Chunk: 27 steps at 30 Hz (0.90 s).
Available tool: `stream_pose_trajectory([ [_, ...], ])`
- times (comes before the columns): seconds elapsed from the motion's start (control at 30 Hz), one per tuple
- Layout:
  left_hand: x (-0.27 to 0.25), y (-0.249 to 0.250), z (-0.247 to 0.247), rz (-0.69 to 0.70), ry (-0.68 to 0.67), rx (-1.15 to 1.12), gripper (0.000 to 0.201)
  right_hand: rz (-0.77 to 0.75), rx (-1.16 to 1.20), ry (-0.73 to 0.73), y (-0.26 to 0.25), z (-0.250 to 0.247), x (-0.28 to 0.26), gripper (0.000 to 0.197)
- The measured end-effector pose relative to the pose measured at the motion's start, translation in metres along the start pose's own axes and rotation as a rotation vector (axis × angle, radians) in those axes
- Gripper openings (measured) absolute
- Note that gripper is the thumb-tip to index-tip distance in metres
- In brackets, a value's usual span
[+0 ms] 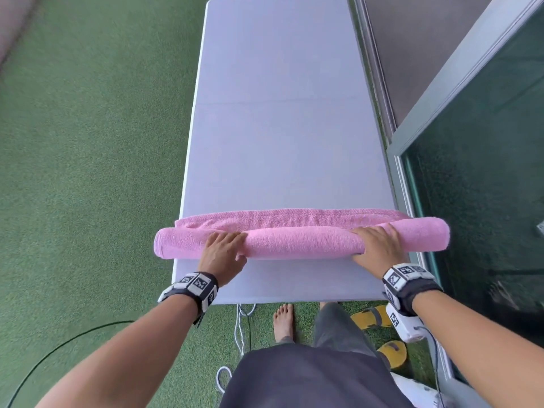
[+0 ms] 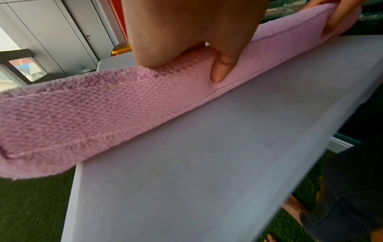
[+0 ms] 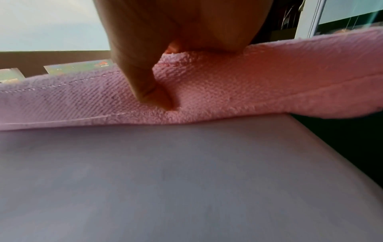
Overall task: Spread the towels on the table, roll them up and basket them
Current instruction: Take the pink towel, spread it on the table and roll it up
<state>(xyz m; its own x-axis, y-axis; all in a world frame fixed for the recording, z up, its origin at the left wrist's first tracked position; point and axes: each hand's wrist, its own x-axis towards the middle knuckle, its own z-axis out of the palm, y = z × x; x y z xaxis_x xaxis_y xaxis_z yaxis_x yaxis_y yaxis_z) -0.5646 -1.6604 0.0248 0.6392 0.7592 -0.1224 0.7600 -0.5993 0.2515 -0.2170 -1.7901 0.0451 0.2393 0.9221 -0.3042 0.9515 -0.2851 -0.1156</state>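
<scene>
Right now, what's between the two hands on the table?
Only the pink towel, rolled: the left hand and right hand grip it, with bare roll between them on the table. Head view shows it.

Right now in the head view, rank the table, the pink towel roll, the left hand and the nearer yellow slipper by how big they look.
1. table
2. pink towel roll
3. left hand
4. nearer yellow slipper, partly hidden by the leg, so its rank is unsure.
</scene>
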Motion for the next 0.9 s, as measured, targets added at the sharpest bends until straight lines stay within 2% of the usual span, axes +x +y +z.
stream_pose_trajectory([
  [0.03, 0.007, 0.0, -0.003, -0.003, -0.005, 0.018, 0.039, 0.006, -0.004, -0.018, -0.001, -0.004, 0.008, 0.055],
  [0.07, 0.014, -0.001, -0.006, -0.004, -0.021, 0.034, 0.04, 0.014, -0.021, -0.057, -0.002, -0.009, 0.016, 0.053],
  [0.13, 0.028, -0.004, -0.01, -0.013, -0.055, 0.045, 0.06, 0.038, -0.048, -0.1, -0.004, -0.017, 0.031, 0.051],
  [0.2, 0.037, -0.008, -0.01, -0.057, -0.002, 0.017, 0.063, 0.03, -0.037, 0.0, -0.004, -0.016, 0.037, 0.052],
  [0.3, 0.035, -0.009, -0.002, -0.114, 0.044, -0.01, 0.059, -0.067, 0.014, 0.177, -0.006, 0.0, 0.028, 0.055],
  [0.33, 0.032, -0.01, 0.001, -0.107, 0.021, -0.012, 0.063, -0.095, 0.012, 0.157, -0.006, 0.007, 0.023, 0.057],
  [0.4, 0.025, -0.012, 0.009, -0.066, -0.026, 0.032, 0.071, -0.119, -0.028, 0.06, -0.002, 0.02, 0.015, 0.077],
  [0.47, 0.024, -0.014, 0.011, -0.065, -0.045, 0.066, 0.068, -0.122, -0.048, 0.036, 0.0, 0.025, 0.016, 0.086],
  [0.6, 0.042, -0.013, 0.001, -0.082, -0.038, 0.067, 0.056, -0.081, 0.013, 0.086, -0.008, 0.016, 0.037, 0.061],
  [0.73, 0.062, -0.004, -0.014, -0.205, 0.036, -0.031, 0.066, 0.002, 0.057, 0.117, -0.014, -0.006, 0.063, 0.049],
  [0.8, 0.067, 0.014, -0.015, -0.138, 0.099, -0.053, 0.071, -0.075, 0.106, 0.228, -0.028, -0.013, 0.072, 0.056],
  [0.83, 0.07, 0.027, -0.012, -0.073, 0.079, -0.056, 0.074, -0.141, 0.126, 0.236, -0.039, -0.015, 0.075, 0.062],
  [0.9, 0.074, 0.05, 0.002, -0.011, -0.027, -0.001, 0.08, -0.24, 0.08, 0.099, -0.062, -0.007, 0.074, 0.075],
])
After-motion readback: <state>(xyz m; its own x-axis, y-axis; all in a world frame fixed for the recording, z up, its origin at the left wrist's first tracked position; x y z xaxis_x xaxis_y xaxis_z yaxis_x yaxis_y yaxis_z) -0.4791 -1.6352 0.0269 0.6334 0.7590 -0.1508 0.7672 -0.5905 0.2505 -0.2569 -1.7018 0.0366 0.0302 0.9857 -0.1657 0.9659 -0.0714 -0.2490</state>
